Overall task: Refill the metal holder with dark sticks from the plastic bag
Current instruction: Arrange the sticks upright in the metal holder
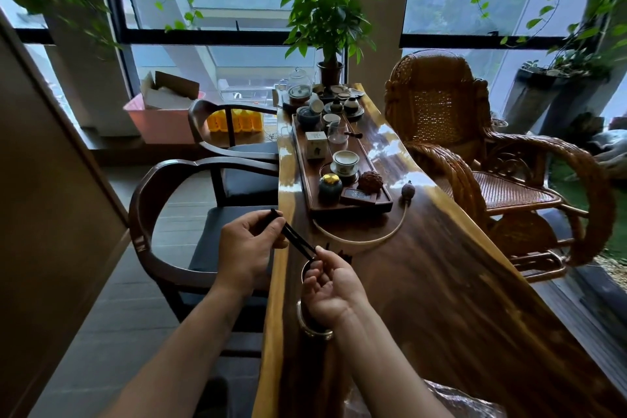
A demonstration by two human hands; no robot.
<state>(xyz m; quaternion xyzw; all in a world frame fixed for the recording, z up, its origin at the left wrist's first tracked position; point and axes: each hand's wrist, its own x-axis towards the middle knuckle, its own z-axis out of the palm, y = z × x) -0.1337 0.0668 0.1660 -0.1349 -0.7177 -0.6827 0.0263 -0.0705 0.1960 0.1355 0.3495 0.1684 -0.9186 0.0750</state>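
Two hands meet over the near edge of the table (441,282) in the head view, the only view there is. Your left hand (249,248) is closed around the upper end of a few dark sticks (295,237), thumb and fingers clamped on them. Your right hand (330,285) pinches their lower end between thumb and fingertips, just above the holder (307,268), whose rim shows as a pale curve behind those fingers. More sticks already stand in it, their tips poking up just right of your right hand. The bag (451,397) lies crumpled at the bottom edge, near your right forearm.

My reading is that you are feeding this bunch in. Keep the left grip firm and let the right fingers steer the lower tips over the rim, then tilt the sticks closer to upright before you let them slide, so none catches on the rim or on those already inside.

The holder sits close to the table's left edge, with a chair (159,214) just below it; a dropped stick could fall there. A hose (369,240) curves just beyond the holder and the tray (353,207) lies further off. The open room is to your right.
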